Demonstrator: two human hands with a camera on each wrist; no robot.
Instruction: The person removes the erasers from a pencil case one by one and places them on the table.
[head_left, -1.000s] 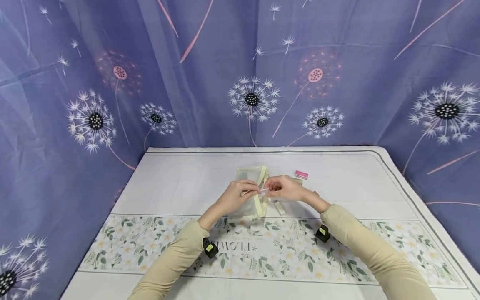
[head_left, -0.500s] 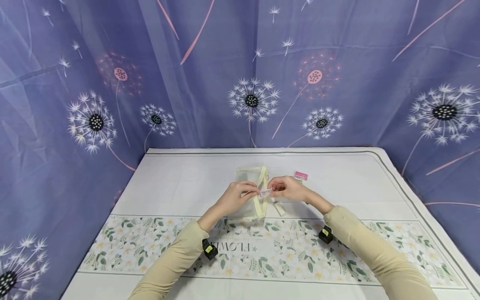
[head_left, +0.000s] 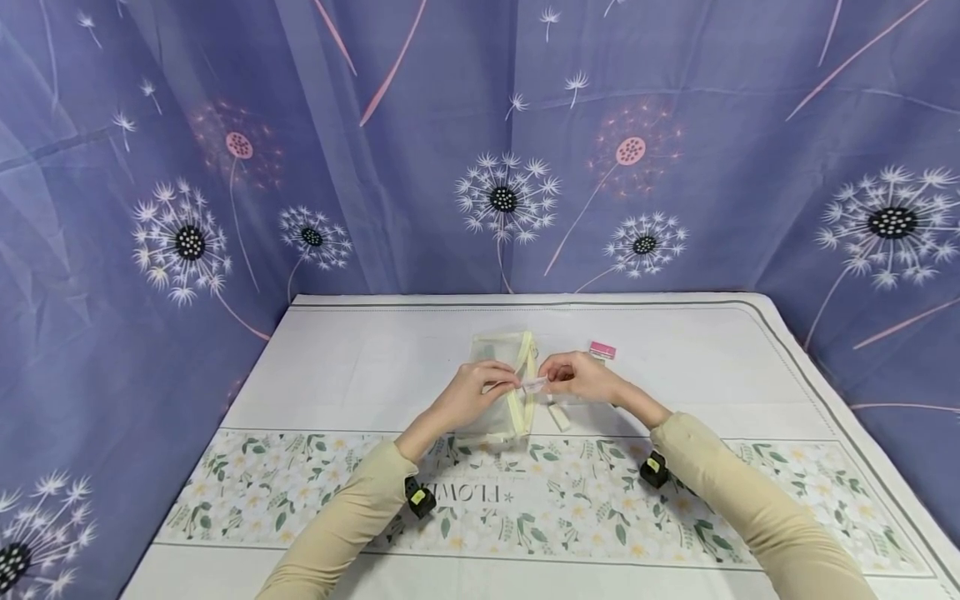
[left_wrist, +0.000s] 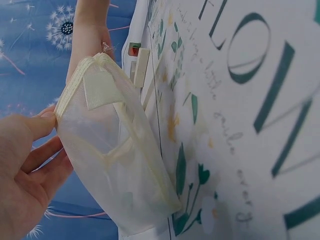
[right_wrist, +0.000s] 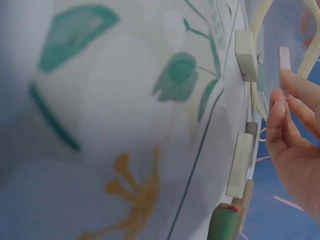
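My left hand (head_left: 476, 392) pinches the opening edge of a see-through mesh pouch (left_wrist: 120, 170) with pale yellow trim. In the left wrist view, the thumb (left_wrist: 42, 125) presses on that trim and the pouch mouth gapes. My right hand (head_left: 581, 379) holds a small, thin, pale pink bar (right_wrist: 284, 57) between thumb and fingertips, right by the pouch's mouth. The bar's far end points toward the pouch; its lower end is hidden by the fingers. A whitish block (head_left: 558, 417) lies on the table just below the right hand.
A pink and white small box (head_left: 602, 350) lies beyond the right hand. In the right wrist view, white blocks (right_wrist: 240, 165) and a green cylinder (right_wrist: 224, 222) with a red-patterned end sit along the table. A purple dandelion curtain (head_left: 420, 167) stands behind the flower-printed tablecloth (head_left: 360, 350).
My right hand has shifted slightly to the right with the pale bar, a little away from the left fingertips. My left hand and the pouch have hardly moved.
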